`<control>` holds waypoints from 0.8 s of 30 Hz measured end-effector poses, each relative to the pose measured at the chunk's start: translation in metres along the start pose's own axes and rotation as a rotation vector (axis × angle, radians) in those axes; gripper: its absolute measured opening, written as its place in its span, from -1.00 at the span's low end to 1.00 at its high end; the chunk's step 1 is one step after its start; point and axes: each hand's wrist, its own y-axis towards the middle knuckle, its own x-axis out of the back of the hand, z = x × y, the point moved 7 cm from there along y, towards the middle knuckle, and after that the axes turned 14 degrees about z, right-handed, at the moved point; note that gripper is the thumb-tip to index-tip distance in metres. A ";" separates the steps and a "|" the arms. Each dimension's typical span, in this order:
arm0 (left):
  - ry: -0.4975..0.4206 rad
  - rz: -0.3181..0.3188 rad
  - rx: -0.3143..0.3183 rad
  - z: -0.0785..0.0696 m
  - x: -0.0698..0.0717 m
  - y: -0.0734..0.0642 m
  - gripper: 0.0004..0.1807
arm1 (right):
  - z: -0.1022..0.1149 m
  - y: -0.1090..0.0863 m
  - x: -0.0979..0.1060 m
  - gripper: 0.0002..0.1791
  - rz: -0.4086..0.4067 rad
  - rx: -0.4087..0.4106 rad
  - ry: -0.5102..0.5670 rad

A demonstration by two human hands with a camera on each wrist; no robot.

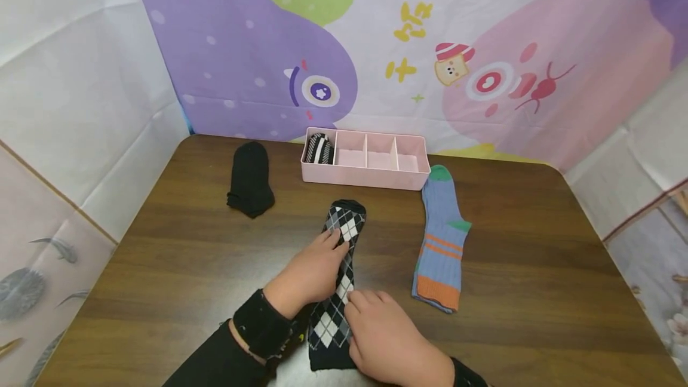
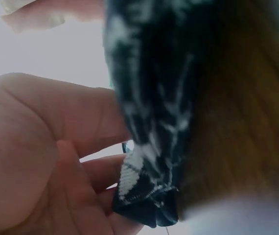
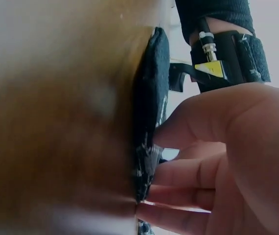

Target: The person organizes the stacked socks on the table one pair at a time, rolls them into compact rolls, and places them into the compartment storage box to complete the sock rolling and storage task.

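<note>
A black, grey and white argyle sock [image 1: 329, 330] lies lengthwise on the table, its dark cuff towards me. My left hand [image 1: 317, 270] rests on its upper half, fingers stretched out across the diamonds; the left wrist view shows the thumb and fingers touching the sock [image 2: 151, 112] from the side. Lower down, my right hand [image 1: 389, 336] has its fingers bent at the right edge. Seen from the right wrist, the thumb and fingertips pinch a small fold of the sock [image 3: 149, 152]. Part of the sock is hidden under both hands.
At the back stands a pink tray [image 1: 365, 179] with several compartments; a rolled black-and-white striped sock [image 1: 319, 149] sits in the leftmost one. Black socks [image 1: 250, 178] lie at the left, blue socks [image 1: 442, 214] with orange bands at the right. A cartoon-print cloth [image 1: 376, 46] hangs behind the table.
</note>
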 end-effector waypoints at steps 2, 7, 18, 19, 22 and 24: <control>-0.014 0.004 -0.009 0.002 0.000 -0.001 -0.39 | -0.002 0.000 0.001 -0.55 0.003 -0.007 0.025; 0.000 -0.028 -0.049 -0.001 0.003 -0.011 -0.41 | -0.005 0.002 -0.001 -0.54 0.028 -0.009 0.068; 0.096 -0.037 -0.138 -0.027 -0.006 -0.059 -0.59 | -0.006 0.004 -0.002 -0.54 0.015 -0.015 0.073; 0.096 -0.023 -0.132 -0.030 -0.008 -0.064 -0.61 | -0.006 0.004 -0.002 -0.54 0.019 -0.017 0.075; 0.105 0.036 -0.135 -0.039 -0.015 -0.075 -0.58 | -0.007 0.003 -0.002 -0.56 0.020 -0.022 0.075; 0.099 0.091 -0.148 -0.046 -0.021 -0.078 -0.55 | -0.007 0.002 -0.001 -0.58 0.018 -0.023 0.075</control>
